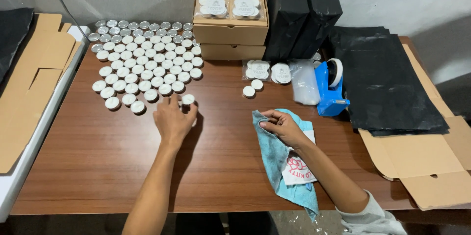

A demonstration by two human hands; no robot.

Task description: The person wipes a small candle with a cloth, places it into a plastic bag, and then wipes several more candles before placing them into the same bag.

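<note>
The right hand is pinching a blue cloth, which is draping from its fingers down over the near table edge. The left hand is lying palm down with fingers loosely curled, its fingertips touching a white candle just ahead of it; whether it is gripping is unclear. Beyond it, a candle cluster is spreading toward the wall. Farther right, a tape dispenser, two stacked boxes and black bags are sitting.
</note>
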